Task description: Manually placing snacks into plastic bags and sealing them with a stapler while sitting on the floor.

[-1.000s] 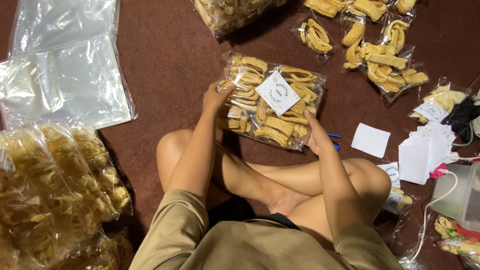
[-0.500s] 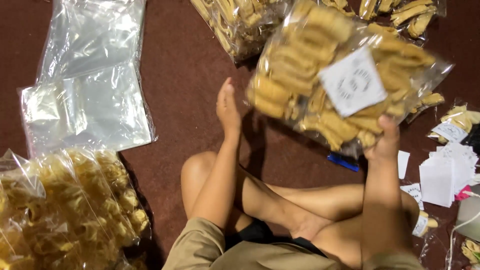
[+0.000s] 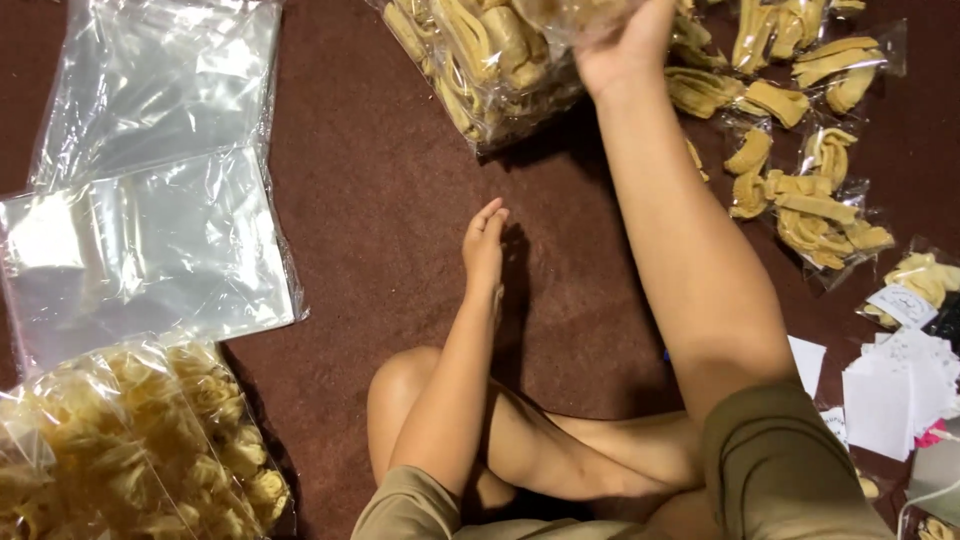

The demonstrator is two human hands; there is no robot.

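My right hand (image 3: 625, 45) reaches far forward at the top of the view, closed on a clear bag of yellow fried strips (image 3: 575, 12) that is blurred and partly cut off by the frame edge. That bag rests against another filled bag (image 3: 470, 65) lying on the dark red floor (image 3: 380, 180). My left hand (image 3: 484, 248) is held flat and holds nothing, fingers nearly together, just above the floor in front of my crossed legs.
Empty clear plastic bags (image 3: 150, 200) lie stacked at the left. Filled bags of curly snacks (image 3: 120, 450) sit at the lower left. Several smaller bags of strips (image 3: 800, 200) spread at the right, with white paper labels (image 3: 890, 385) near my right knee.
The labelled bag that both hands held in front of me has gone up and forward in my right hand to the far bag. My left hand let go and stayed low.
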